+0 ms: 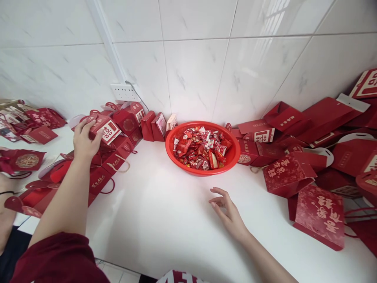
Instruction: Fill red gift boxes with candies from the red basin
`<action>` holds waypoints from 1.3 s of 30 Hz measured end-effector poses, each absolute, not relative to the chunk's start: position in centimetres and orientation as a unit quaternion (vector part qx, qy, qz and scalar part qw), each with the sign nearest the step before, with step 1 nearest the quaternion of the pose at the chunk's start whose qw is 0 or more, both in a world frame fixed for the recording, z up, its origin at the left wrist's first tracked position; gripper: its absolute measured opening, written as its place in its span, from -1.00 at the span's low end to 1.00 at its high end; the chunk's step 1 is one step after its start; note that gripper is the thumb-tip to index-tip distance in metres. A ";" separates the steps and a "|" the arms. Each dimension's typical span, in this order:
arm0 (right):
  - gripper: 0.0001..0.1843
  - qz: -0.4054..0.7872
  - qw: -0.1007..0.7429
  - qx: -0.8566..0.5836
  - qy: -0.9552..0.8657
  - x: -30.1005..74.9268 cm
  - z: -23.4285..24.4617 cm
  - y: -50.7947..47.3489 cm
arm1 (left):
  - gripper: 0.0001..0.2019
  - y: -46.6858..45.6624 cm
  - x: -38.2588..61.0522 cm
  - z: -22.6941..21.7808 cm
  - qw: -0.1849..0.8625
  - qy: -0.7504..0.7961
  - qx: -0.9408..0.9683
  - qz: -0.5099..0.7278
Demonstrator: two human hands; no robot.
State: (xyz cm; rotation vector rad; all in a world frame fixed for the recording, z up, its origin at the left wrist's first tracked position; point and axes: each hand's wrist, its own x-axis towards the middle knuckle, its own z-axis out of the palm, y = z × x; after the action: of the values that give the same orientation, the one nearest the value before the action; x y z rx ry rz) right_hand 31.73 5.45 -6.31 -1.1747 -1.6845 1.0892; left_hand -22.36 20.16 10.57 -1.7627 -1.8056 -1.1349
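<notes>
My left hand [85, 139] reaches over the pile at the left. Its fingers and thumb grip a small red candy box [108, 129] with a white patterned panel; part of the box is hidden under the hand. More red boxes [98, 179], some with cord handles, stand around and below it. Over the white table [165, 224], my right hand [225, 204] hangs with loosely bent fingers apart and nothing in them. Beyond that hand sits a red plastic basket [203, 171] filled with wrapped candies [203, 149].
Several red boxes and bags [321, 212] are heaped along the right. Three small upright packets [159, 126] lean near the tiled wall, below a socket strip [123, 91] with a cable. At the far left, another person's arm [6, 196] shows beside more red packages [41, 133].
</notes>
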 end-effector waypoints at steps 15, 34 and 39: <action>-0.59 0.432 0.377 -0.480 -0.664 31.7 -6.3 5.6 | -0.49 21.4 -23.9 11.7 0.175 -0.685 -0.633 -0.315; -0.59 0.422 0.378 -0.479 -0.671 31.5 -6.7 5.4 | -0.48 17.2 -21.5 12.5 0.289 -0.640 -0.553 -0.449; -0.60 0.430 0.369 -0.479 -0.670 31.6 -6.8 5.4 | -0.47 19.2 -20.7 10.6 0.255 -0.666 -0.532 -0.456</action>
State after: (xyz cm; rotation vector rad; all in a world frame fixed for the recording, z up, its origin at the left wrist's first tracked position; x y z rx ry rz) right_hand 31.55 5.43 -6.84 -1.2300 -1.7190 1.1047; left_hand -20.73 19.22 10.62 -1.4458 -1.8086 -1.2379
